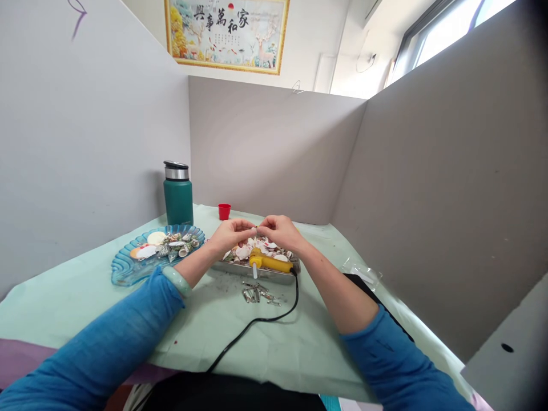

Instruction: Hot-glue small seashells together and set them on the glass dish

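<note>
My left hand (232, 235) and my right hand (281, 233) meet above a metal tray (274, 275) of shells. Thumbs and fingertips of both are pinched together around something tiny, too small to name. Below them, white and brownish shells (242, 252) fill the tray. Across its near right corner lies a yellow glue gun (274, 262), its white nozzle pointing towards me. In front of the tray, several small metal clips or pins (258, 293) are heaped on the green table cover.
A blue shell-shaped dish (124, 268) with shells stands at the left. Behind it is a green bottle (178, 201), and a red cup (224, 212) is farther back. The glue gun's black cord (257, 321) runs to the front edge. A clear plastic bag (363, 270) lies right. Grey partitions (274, 148) surround the table.
</note>
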### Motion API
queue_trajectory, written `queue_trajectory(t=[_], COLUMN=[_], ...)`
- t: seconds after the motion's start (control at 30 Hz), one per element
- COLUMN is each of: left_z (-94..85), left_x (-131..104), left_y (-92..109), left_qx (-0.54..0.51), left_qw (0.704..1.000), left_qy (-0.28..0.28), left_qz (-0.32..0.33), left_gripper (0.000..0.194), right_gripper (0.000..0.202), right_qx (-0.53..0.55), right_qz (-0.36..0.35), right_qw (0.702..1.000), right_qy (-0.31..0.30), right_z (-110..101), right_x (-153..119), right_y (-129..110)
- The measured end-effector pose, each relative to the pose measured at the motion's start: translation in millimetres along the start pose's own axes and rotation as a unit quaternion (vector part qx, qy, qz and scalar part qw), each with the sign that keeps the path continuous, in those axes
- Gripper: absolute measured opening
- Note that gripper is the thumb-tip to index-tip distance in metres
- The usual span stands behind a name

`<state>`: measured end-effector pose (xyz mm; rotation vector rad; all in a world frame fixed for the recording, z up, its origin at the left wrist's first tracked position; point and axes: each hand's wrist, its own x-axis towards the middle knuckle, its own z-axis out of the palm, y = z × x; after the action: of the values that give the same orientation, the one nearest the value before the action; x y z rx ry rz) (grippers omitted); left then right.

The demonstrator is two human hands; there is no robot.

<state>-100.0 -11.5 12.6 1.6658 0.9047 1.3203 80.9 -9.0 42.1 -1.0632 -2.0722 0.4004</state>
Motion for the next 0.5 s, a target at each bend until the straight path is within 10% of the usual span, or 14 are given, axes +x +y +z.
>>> queue_trajectory(t=[0.5], left_z=[0.2], left_x=[0.2], left_y=[5.8], left_qx=[-0.03], left_qw=[1.0], left_qy=[-0.004], left_qz=[-0.006], left_gripper=[0.035], right_gripper=[0.012], right_qx=[0.041], right_qz=[0.038], right_qw=[0.998], right_qy=[-0.005], right_z=[-2.7], right_x=[0.5], right_y=[-2.4])
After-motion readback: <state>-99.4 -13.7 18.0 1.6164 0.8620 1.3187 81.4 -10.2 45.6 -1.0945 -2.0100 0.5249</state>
